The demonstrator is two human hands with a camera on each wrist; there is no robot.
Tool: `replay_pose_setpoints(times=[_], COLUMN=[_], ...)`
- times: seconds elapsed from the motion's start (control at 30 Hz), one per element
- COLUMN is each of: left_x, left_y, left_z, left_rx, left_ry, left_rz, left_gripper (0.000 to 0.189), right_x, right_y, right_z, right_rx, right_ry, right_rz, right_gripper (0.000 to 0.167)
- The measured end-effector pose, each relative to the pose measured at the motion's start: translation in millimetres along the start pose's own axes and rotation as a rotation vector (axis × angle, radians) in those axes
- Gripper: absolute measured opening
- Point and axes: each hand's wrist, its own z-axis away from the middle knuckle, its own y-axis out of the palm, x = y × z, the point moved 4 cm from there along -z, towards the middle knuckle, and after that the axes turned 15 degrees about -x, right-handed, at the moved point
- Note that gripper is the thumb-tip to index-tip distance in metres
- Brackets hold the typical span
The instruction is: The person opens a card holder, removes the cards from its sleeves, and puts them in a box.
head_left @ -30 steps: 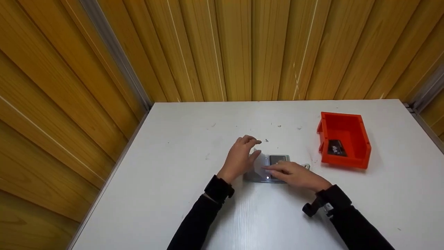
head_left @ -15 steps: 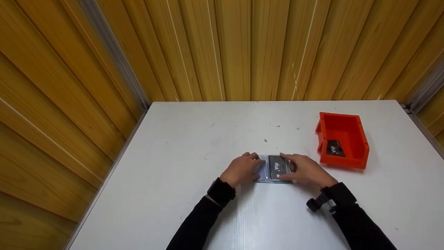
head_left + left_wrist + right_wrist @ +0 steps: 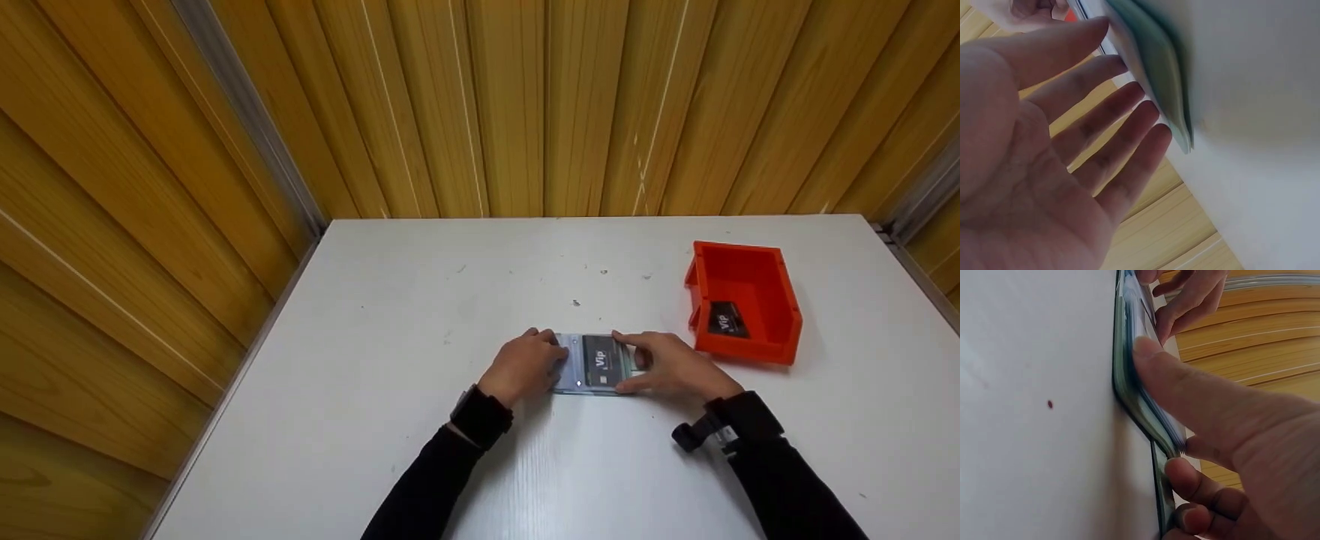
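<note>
Hands met mid-desk: left hand (image 3: 525, 366) and right hand (image 3: 671, 367) flanked a clear sleeve (image 3: 576, 365) holding a VIP card (image 3: 602, 361), long axis running between them. Left wrist: straight fingers (image 3: 1129, 107) touched its edge. Right wrist: thumb (image 3: 1168, 377) pinched the sleeve (image 3: 1140, 405)

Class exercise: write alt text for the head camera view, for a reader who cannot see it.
Two hands in black sleeves meet over a clear card sleeve holding a black VIP card on a white table: the left hand touches its left end, the right hand its right end. An orange bin with another black card sits at right, before wooden walls.
</note>
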Motion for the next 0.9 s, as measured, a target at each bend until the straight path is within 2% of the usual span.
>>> replay_pose_setpoints(times=[0.23, 0.33, 0.4, 0.53, 0.67, 0.8, 0.9], left_x=[-1.4, -4.3, -6.6, -10.3, -10.7, -6.9, -4.3], left_y=[3.5, 6.9, 9.6, 14.5, 20.1, 25.2, 26.5], left_z=[-1.3, -4.4, -7.2, -11.9, -14.2, -14.1, -13.5], left_rx=[-0.013, -0.039, -0.053, -0.044, -0.017, -0.021, -0.034], left_ry=[-0.017, -0.036, -0.075, -0.22, -0.434, -0.652, -0.74], left_rz=[0.026, 0.103, 0.203, 0.467, 0.749, 1.03, 1.121], left_gripper=[0.028, 0.028, 0.03, 0.036, 0.045, 0.049, 0.047], right_x=[-1.0, -1.8, -2.1, -1.5, -0.2, 1.0, 1.0], right_y=[1.3, 1.7, 1.6, 0.6, -0.5, -1.2, -0.7], right_z=[0.2, 0.8, 1.1, 1.2, 0.4, -0.2, -0.6], right_rx=[0.015, 0.017, 0.018, 0.015, 0.002, -0.009, -0.01], right_ry=[0.011, 0.016, 0.016, 0.002, -0.045, -0.082, -0.069], right_rz=[-0.007, -0.008, -0.009, -0.009, -0.003, 0.004, 0.007], right_gripper=[0.094, 0.094, 0.094, 0.093, 0.091, 0.09, 0.09])
